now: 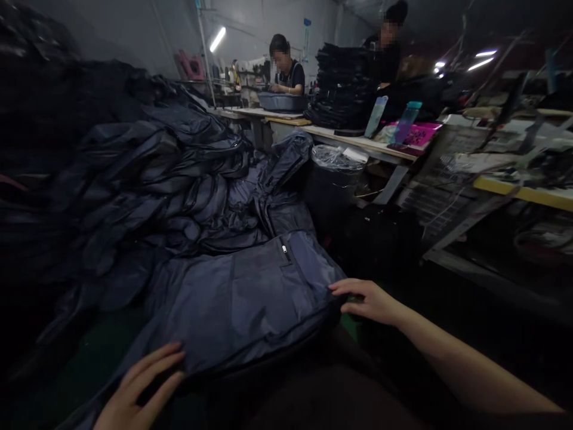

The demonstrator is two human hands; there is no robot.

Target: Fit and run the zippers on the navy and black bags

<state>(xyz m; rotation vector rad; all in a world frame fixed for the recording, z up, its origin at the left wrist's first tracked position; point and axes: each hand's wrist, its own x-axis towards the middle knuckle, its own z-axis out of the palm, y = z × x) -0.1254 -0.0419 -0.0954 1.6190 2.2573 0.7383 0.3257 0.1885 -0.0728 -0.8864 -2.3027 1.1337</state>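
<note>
A dark blue fabric bag lies in front of me, its flat panel facing up. A small zipper pull shows near its far right part. My left hand rests at the near left edge of the bag, with fingers stretched and apart. At the bag's right edge, my right hand touches the fabric with its fingertips. Its thumb stands apart from the fingers, and a gap shows between them. The underside of the bag is hidden.
A large heap of similar dark blue bags rises at the left and behind. Beyond stand work tables with a stack of dark pieces, a bottle and a pink basket. Two people are at the tables. A lined bin stands below.
</note>
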